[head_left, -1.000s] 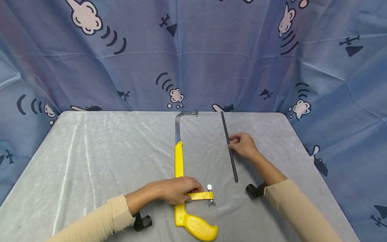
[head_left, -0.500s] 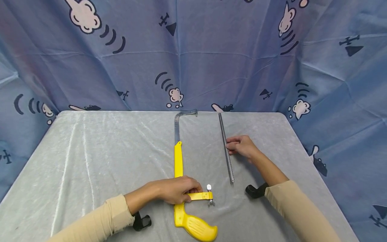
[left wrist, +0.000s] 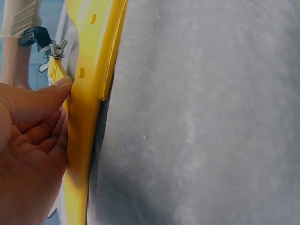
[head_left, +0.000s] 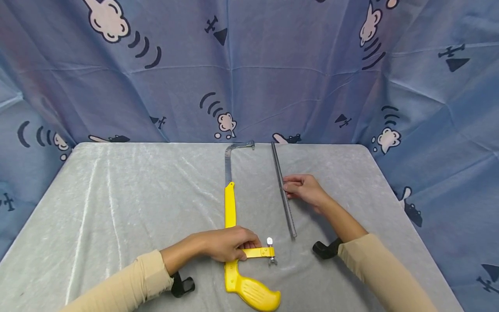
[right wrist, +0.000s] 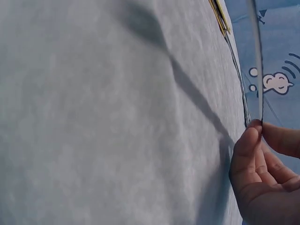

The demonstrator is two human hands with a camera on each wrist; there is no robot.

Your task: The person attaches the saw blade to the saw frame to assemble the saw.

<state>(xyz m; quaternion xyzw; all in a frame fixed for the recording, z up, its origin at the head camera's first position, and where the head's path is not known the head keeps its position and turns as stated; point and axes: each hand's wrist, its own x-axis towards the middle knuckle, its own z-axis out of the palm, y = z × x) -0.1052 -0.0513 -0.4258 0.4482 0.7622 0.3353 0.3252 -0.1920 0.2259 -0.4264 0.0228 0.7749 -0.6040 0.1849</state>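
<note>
A yellow hacksaw frame [head_left: 231,206] lies on the table with its grip toward the person and its bent metal end at the far edge. My left hand [head_left: 230,243] holds the frame around its middle, thumb and fingers at the yellow crosspiece [head_left: 255,252], which carries a wing nut [left wrist: 57,49]. To the right of the frame, my right hand [head_left: 306,189] pinches a thin dark hacksaw blade [head_left: 283,190] near its middle. In the right wrist view the blade [right wrist: 257,61] stands clear of the cloth, between thumb and fingertips.
A grey cloth covers the table [head_left: 148,208]. Behind it hangs a blue patterned curtain [head_left: 273,78]. Black wrist-worn devices stick out under both forearms, the left device [head_left: 182,286] and the right device [head_left: 326,249].
My right hand has moved left with the blade, bringing it closer to the hacksaw frame; the blade has also turned about its length. My left hand and the frame stay in place.
</note>
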